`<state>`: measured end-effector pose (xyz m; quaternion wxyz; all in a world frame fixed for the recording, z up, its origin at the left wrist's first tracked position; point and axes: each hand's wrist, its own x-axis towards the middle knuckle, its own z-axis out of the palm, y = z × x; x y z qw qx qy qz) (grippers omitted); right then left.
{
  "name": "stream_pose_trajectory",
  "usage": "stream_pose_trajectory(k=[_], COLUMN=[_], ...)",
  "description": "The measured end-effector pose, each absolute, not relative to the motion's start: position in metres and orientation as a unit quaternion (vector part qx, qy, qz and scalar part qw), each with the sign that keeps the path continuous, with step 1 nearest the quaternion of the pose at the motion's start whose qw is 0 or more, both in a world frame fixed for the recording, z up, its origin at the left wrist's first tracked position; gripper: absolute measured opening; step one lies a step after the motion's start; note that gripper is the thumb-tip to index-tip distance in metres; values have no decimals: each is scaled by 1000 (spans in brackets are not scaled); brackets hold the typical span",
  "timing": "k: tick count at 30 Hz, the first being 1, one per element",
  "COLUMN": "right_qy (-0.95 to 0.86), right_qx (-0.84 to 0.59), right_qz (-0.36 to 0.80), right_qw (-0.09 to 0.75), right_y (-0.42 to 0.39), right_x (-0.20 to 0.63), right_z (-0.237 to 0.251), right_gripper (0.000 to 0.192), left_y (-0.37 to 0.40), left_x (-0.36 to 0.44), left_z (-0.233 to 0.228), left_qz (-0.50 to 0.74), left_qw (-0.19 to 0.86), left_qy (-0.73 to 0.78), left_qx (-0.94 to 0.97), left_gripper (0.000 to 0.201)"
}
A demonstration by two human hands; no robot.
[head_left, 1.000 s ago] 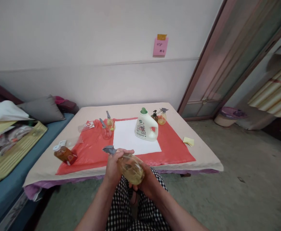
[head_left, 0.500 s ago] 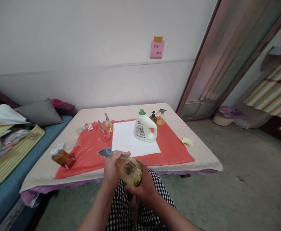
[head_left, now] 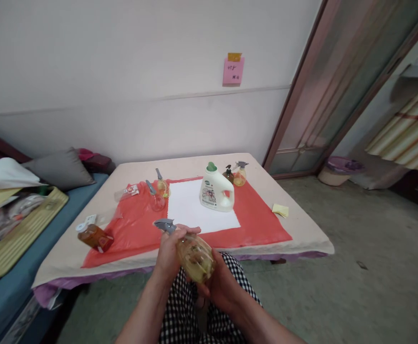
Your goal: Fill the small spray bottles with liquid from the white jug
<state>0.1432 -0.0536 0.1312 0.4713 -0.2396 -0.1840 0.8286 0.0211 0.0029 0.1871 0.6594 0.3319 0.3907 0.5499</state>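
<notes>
A see-through spray bottle [head_left: 196,259] with a grey spray head and yellowish liquid lies tilted over my lap, in front of the table's near edge. My left hand [head_left: 170,251] is closed around its neck, just below the head. Against the bottle's rounded bottom end, my right hand [head_left: 225,282] is closed, its fingers partly hidden beneath. Beyond them, a white detergent jug [head_left: 214,191] with a green cap stands on a white sheet [head_left: 185,210], which lies on a red cloth [head_left: 137,234].
Two grey-topped bottles stand left of the sheet, one a clear bottle [head_left: 157,202]. Nearer left, a jar of amber liquid [head_left: 94,237] lies tipped. Behind the jug are a dark pump bottle [head_left: 228,176] and another spray bottle [head_left: 240,177]. Yellow paper [head_left: 280,210] lies at right.
The spray bottle has shifted slightly right and turned a little in my hands. My right thumb has slid lower on its bottom end. The things on the table stay put.
</notes>
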Motion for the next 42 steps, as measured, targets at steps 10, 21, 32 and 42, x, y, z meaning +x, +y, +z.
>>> stream_pose_trajectory(k=[10,21,32,42], right_qy=[-279,-422,-643,-662], right_qx=[-300,-343,-517,-575], right_qz=[728,652,356,199], right_qw=[550,529,439,437], right_y=[-42,-23,-20,-17], right_x=[159,175,177,175], right_z=[126,113,112,113], right_gripper=[59,73,100,59], left_y=[8,10,11,1], left_x=[28,30,36,52], left_z=[178,165,153,149], left_qz=[563,574,531,460], left_qw=[689,634,641,551], left_qy=[379,415,434,456], left_qx=[255,310,345,527], left_gripper=[66,38,41,35])
